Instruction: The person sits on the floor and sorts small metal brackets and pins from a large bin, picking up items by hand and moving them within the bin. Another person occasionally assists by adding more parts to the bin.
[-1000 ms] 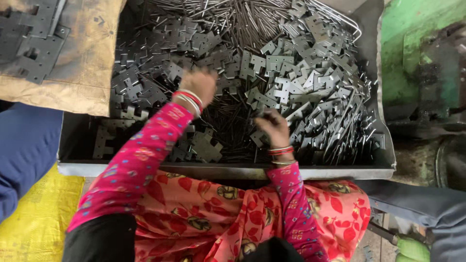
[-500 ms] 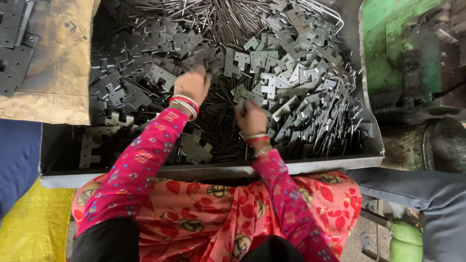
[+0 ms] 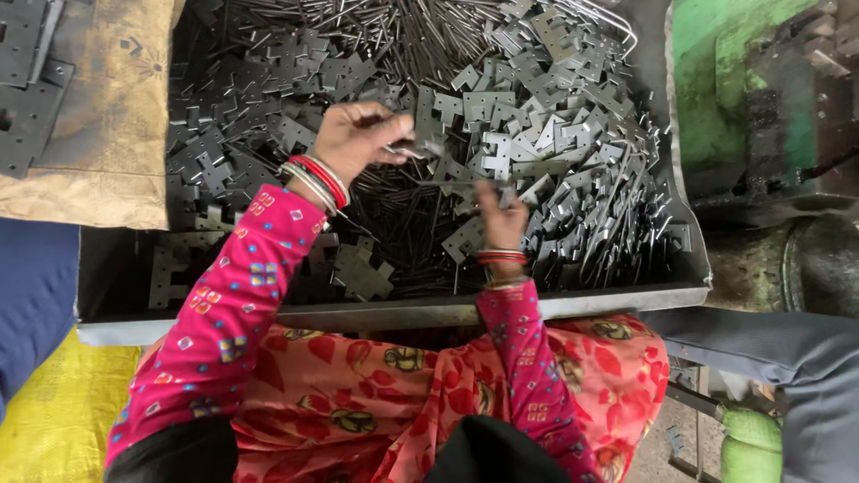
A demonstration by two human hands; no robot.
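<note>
Two hands over tray (image 3: 403,315), left hand (image 3: 358,136) grip pinching metal plate (image 3: 413,148), right hand (image 3: 499,217) grip unclear

We see dark grey cross-shaped stamped metal plates (image 3: 555,134) heaped in a dull grey sheet-metal tray (image 3: 626,300), with thin blackish steel pins (image 3: 403,36) among them. Our bright pink sleeves (image 3: 233,313) carry small blue, yellow and white square motifs; the red skirt fabric (image 3: 376,394) has orange and olive flowers. Red and silvery bangles (image 3: 318,182) ring the left wrist. We note tan printed sacking (image 3: 116,116), a yellow cloth (image 3: 54,420) and a green-painted machine body (image 3: 725,80)
</note>
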